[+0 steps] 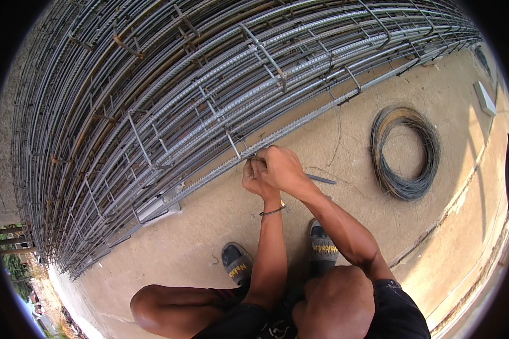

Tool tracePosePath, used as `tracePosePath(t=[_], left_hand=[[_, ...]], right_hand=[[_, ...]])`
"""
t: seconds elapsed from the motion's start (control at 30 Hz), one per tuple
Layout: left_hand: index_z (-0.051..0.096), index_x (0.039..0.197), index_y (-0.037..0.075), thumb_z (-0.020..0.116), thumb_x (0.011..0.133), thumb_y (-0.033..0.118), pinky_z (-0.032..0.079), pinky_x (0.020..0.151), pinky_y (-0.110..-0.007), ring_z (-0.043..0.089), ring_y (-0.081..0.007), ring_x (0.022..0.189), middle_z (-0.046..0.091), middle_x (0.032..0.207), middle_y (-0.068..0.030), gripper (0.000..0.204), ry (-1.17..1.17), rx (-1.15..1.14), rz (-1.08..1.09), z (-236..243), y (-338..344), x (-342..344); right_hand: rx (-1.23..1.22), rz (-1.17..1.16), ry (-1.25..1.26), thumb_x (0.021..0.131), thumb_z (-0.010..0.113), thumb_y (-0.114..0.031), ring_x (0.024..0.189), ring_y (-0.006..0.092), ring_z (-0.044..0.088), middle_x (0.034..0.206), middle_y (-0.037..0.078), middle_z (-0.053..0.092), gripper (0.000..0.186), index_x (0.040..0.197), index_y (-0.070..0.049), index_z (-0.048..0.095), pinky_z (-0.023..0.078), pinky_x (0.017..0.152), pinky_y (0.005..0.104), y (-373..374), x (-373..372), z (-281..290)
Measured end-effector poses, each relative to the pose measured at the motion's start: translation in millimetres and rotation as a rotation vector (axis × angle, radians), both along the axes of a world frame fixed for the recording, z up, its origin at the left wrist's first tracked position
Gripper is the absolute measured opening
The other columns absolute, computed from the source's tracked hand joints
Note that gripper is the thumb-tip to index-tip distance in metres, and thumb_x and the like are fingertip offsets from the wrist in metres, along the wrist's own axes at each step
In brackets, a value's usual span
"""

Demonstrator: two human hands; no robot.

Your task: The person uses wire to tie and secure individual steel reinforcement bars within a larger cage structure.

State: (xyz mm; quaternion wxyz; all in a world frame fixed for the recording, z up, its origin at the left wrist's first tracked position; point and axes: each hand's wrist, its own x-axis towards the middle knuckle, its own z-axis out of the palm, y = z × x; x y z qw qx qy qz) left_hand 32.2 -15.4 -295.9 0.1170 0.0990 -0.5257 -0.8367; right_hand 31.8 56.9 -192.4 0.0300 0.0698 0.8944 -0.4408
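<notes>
Both hands meet at the lowest ribbed steel bar of a stack of rebar cages, close to a stirrup that crosses it. My left hand has its fingers closed in a pinch just under the bar. Against it, my right hand is closed too, its fingertips at the bar. Whatever lies between the fingers is hidden. Thin loose wires curl on the floor beside the right wrist. A dark, straight rod-like piece shows past that wrist, its other end hidden behind the arm.
The rebar cages fill the far side, with stirrup ends sticking out. To the right, a coil of dark wire lies on the concrete floor. A pale block sits beneath the cages. My sandalled feet are close below the hands.
</notes>
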Motion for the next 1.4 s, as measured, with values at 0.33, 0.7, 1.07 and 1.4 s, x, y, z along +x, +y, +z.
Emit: tracePosePath(t=[0.33, 0.7, 1.07, 1.4], left_hand=[[0.067, 0.096, -0.007, 0.051, 0.095, 0.008, 0.043, 0.062, -0.028, 0.055, -0.0115, 0.071, 0.065, 0.085, -0.0043, 0.022, -0.083, -0.304, 0.039, -26.4, -21.5, -10.7], [0.065, 0.082, -0.003, 0.055, 0.095, 0.011, 0.044, 0.058, -0.028, 0.052, -0.009, 0.064, 0.062, 0.068, -0.0048, 0.021, -0.13, -0.694, -0.041, 4.7, -27.4, -2.1], [0.052, 0.07, -0.002, 0.055, 0.094, 0.009, 0.04, 0.053, -0.038, 0.049, -0.0251, 0.055, 0.052, 0.06, -0.014, 0.027, 0.308, -1.104, 0.028, -26.2, -42.9, -16.7], [0.069, 0.093, -0.004, 0.058, 0.094, 0.012, 0.048, 0.066, -0.033, 0.061, -0.0215, 0.07, 0.069, 0.081, -0.0163, 0.019, 0.03, -0.947, -0.208, -12.0, -54.2, -7.0]], right_hand=[[0.117, -0.074, 0.337, 0.082, 0.06, -0.016, 0.073, 0.0385, 0.065, 0.08, 0.02, 0.064, 0.016, 0.084, -0.001, 0.068, 0.053, 0.065, 0.0469, -5.1, 9.0, -31.4], [-0.177, -0.175, 0.241, 0.081, 0.061, -0.012, 0.07, 0.0386, 0.065, 0.078, 0.019, 0.067, 0.014, 0.09, -0.004, 0.069, 0.05, 0.062, 0.0446, -9.2, 24.1, -49.3], [-0.067, 0.023, 0.194, 0.084, 0.057, -0.016, 0.065, 0.0422, 0.062, 0.072, 0.021, 0.065, 0.017, 0.085, -0.005, 0.069, 0.049, 0.061, 0.0503, 1.5, 21.6, -38.7], [0.385, 0.238, 0.285, 0.076, 0.06, -0.008, 0.088, 0.0336, 0.064, 0.103, 0.014, 0.062, 0.039, 0.114, -0.001, 0.059, 0.057, 0.071, 0.0416, -1.9, 17.1, -106.0]])
